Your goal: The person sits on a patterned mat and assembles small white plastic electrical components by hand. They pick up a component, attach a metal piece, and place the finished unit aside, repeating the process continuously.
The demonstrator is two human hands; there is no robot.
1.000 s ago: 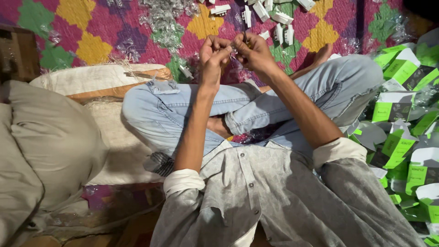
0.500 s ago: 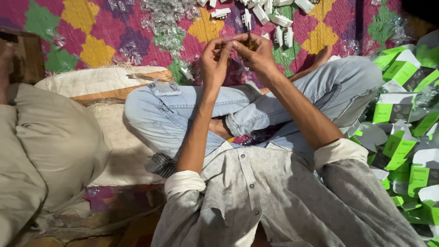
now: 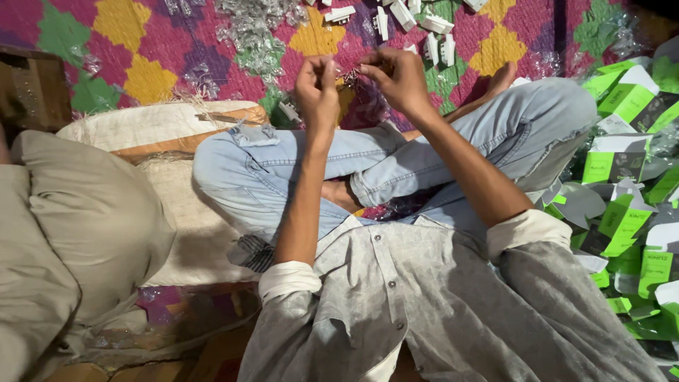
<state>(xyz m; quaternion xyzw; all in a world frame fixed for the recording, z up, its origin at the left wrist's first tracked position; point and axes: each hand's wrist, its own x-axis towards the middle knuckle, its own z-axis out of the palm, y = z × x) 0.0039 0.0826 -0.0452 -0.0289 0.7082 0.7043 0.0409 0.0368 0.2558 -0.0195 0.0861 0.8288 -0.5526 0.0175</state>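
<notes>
On the floor, a patchwork mat (image 3: 148, 71) of pink, yellow and green is spread out, littered with small white plugs (image 3: 431, 35) and clear wrappers (image 3: 254, 35). Something tiny, too small to make out, is pinched between the left hand (image 3: 316, 88) and right hand (image 3: 396, 78) above crossed legs. Green-and-white boxes (image 3: 622, 163) are heaped at the right.

Floor's covered by a bright patchwork mat (image 3: 141, 42) in pink, yellow and green. Beige cushion (image 3: 85, 226) off to one side, green-and-white cardboard boxes (image 3: 629, 191) piled opposite. Pretty dim light.
</notes>
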